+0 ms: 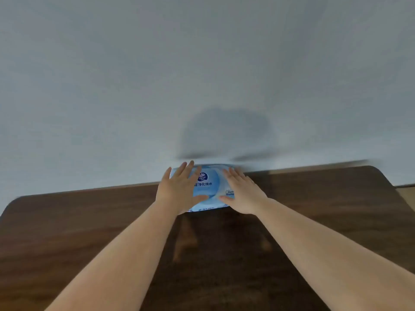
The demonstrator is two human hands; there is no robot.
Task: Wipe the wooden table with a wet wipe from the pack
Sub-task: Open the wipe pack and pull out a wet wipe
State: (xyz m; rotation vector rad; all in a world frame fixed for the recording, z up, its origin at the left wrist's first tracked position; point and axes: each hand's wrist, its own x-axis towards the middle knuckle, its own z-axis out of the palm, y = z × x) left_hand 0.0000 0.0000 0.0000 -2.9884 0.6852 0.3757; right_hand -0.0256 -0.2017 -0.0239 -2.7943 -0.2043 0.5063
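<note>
A light blue wet wipe pack [207, 187] lies on the dark wooden table [89, 221] at its far edge, against the wall. My left hand [178, 188] lies flat on the pack's left part, fingers spread, thumb along its near side. My right hand [241, 191] rests flat on the pack's right part, thumb at the near edge. Neither hand has closed around the pack. Its round lid in the middle looks shut, and no wipe is showing.
A plain pale wall [202, 75] rises right behind the table's far edge. The table has rounded far corners at the left [13, 203] and the right [377, 169]. A strip of light floor [406, 196] shows at the far right.
</note>
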